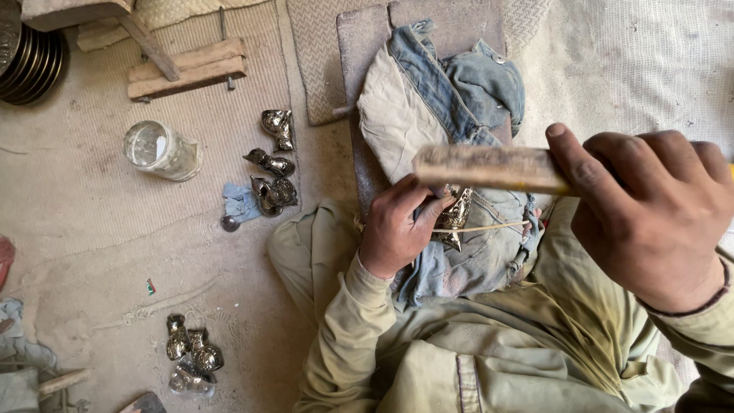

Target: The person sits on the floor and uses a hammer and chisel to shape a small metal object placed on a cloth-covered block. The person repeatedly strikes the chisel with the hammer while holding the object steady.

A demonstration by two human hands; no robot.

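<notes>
My left hand (397, 226) grips a small shiny engraved metal piece (456, 214) and presses it down on a folded piece of blue denim cloth (451, 99) laid over a board. A thin cord (489, 227) runs across the piece. My right hand (650, 214) is raised close to the camera and holds a flat wooden stick (489, 168) that points left, above the metal piece.
Several shiny metal figures (271, 164) lie on the sandy mat to the left, others (191, 356) nearer me. A glass jar (160, 151) lies on its side. Wooden blocks (187, 69) and stacked dark discs (27, 65) sit at the far left.
</notes>
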